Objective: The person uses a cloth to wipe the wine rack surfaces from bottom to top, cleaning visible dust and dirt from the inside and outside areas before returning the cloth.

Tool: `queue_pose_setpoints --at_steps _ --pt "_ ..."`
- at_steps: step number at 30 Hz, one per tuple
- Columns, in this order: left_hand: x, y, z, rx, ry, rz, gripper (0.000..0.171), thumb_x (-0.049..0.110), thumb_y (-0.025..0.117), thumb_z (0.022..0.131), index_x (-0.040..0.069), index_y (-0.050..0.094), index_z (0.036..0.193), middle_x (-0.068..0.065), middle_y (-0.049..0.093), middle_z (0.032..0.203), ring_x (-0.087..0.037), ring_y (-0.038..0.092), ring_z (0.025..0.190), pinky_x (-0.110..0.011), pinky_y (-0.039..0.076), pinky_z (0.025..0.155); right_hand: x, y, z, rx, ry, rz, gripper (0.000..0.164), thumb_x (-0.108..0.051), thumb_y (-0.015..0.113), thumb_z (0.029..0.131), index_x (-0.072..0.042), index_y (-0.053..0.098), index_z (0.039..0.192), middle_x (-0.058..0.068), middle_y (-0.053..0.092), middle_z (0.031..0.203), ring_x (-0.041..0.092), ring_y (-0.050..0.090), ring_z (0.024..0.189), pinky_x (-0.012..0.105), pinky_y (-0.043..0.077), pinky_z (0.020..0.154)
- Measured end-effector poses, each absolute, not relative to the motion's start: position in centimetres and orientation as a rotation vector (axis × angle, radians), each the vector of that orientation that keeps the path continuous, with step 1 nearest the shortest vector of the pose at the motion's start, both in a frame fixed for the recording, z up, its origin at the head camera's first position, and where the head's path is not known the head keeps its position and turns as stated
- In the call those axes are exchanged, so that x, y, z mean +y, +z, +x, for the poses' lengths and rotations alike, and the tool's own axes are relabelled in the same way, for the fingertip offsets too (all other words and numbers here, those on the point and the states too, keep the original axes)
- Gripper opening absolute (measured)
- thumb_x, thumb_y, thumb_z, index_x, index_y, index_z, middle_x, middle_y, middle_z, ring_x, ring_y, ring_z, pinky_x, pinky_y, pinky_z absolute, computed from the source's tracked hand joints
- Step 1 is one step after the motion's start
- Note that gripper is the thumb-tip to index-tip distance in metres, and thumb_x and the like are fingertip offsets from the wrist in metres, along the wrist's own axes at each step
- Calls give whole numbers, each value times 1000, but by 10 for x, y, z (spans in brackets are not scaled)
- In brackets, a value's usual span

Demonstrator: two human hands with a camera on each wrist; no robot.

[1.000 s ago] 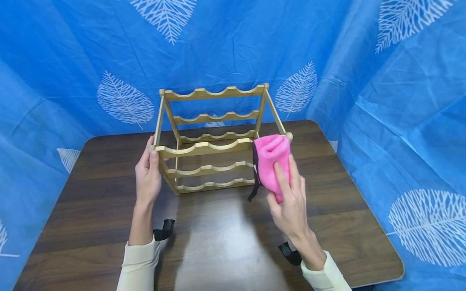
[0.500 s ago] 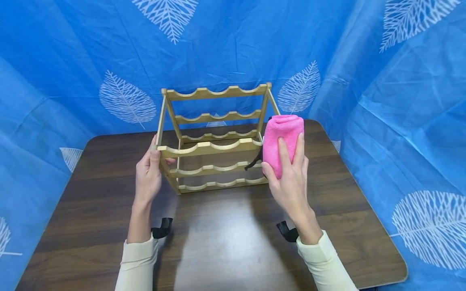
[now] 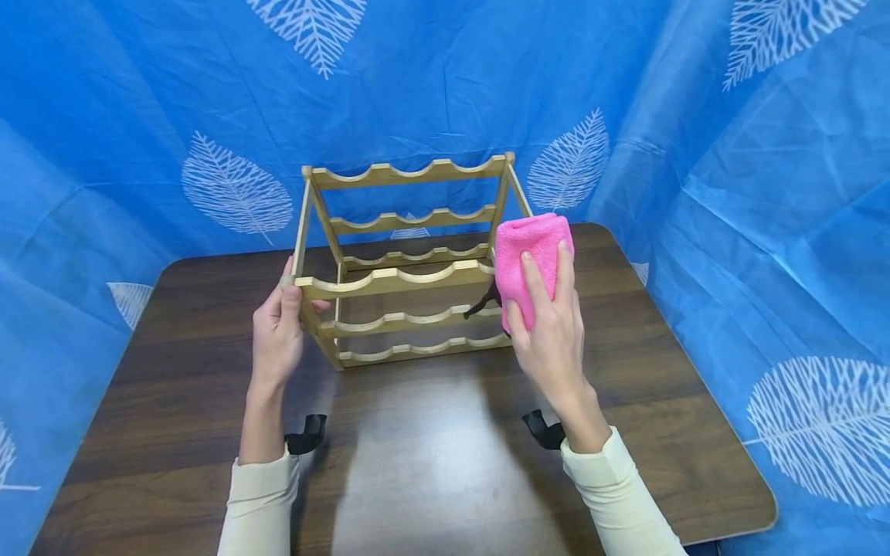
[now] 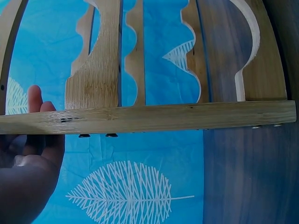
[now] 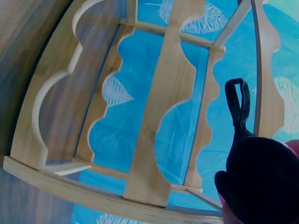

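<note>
Right of the left hand (image 3: 278, 336), the wooden rack (image 3: 385, 283) bars the way except through gaps between its rails (image 3: 395, 324); outward of the right hand (image 3: 555, 340), over the tabletop (image 3: 622, 340), a hand could pass.

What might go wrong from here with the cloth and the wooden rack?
The rack could tip or slide if the right hand presses hard with the pink cloth, since only the left hand grips it, at one side. The cloth's dark loop juts out and might snag on a scalloped slat.

No text, label, brand, number or sign can be read in any view.
</note>
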State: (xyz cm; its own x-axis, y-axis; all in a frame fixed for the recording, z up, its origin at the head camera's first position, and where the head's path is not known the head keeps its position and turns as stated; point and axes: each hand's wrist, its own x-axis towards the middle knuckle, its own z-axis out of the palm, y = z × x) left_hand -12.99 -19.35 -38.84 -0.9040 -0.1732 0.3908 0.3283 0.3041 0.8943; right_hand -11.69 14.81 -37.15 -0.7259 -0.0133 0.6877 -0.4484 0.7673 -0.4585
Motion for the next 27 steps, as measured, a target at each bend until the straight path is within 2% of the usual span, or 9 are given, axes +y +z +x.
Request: queue_pose_setpoints --at_steps 2,10,13,16,19,22,24,25,27 --pt "-194 -389 -130 -2164 -1637 -136 40 29 37 109 25 47 147 -11 70 80 -11 64 87 -23 46 75 149 -370 -116 -2289 811 340 64 -5 74 84 -6 51 143 19 21 159 41 33 138 64 43 96" --pt "-192 -388 -130 -2169 -1646 -146 40 30 38 109 22 48 146 -13 70 81 -11 62 97 -24 45 75 152 -366 -114 -2308 827 341 65 -5 75 83 -6 51 143 18 23 159 40 35 137 65 45 93" --pt "-192 -387 -130 -2171 -1637 -139 40 30 38 109 20 49 146 -10 71 81 -12 61 95 -25 43 71 153 -365 -114 -2303 844 360 65 -5 75 83 -6 51 143 17 24 159 40 36 136 64 45 93" --pt "-193 -388 -129 -2174 -1631 -133 40 29 38 109 20 48 147 -3 71 80 -14 56 77 -25 41 65 152 -363 -113 -2309 853 373 65 -5 76 82 -6 52 142 17 24 159 40 37 135 64 46 92" --pt "-194 -388 -129 -2166 -1643 -134 40 29 38 109 18 50 146 2 71 80 -14 53 74 -24 41 65 150 -359 -113 -2336 857 387 66 -7 77 82 -7 52 142 17 26 158 40 40 133 63 47 91" --pt "-194 -387 -130 -2150 -1663 -136 41 29 39 109 12 54 142 5 71 80 -12 55 88 -23 42 71 147 -355 -113 -2378 860 405 66 -10 77 82 -8 51 143 17 27 157 40 43 130 62 48 89" --pt "-194 -385 -131 -2138 -1675 -139 41 29 39 108 7 57 139 5 71 80 -10 56 101 -22 43 76 146 -352 -114 -2399 861 411 66 -12 76 83 -9 51 144 17 28 157 40 44 128 61 49 88" --pt "-195 -385 -131 -2135 -1681 -142 42 28 39 108 3 60 134 5 71 80 -7 53 114 -21 44 81 146 -351 -114 -2407 863 413 66 -12 76 83 -9 51 144 17 28 156 40 44 128 61 49 88" --pt "-195 -384 -131 -2138 -1682 -142 42 28 39 108 1 62 130 5 71 81 -7 55 97 -20 42 73 146 -350 -114 -2414 879 416 66 -11 76 83 -8 51 144 18 29 156 40 44 129 62 49 88"
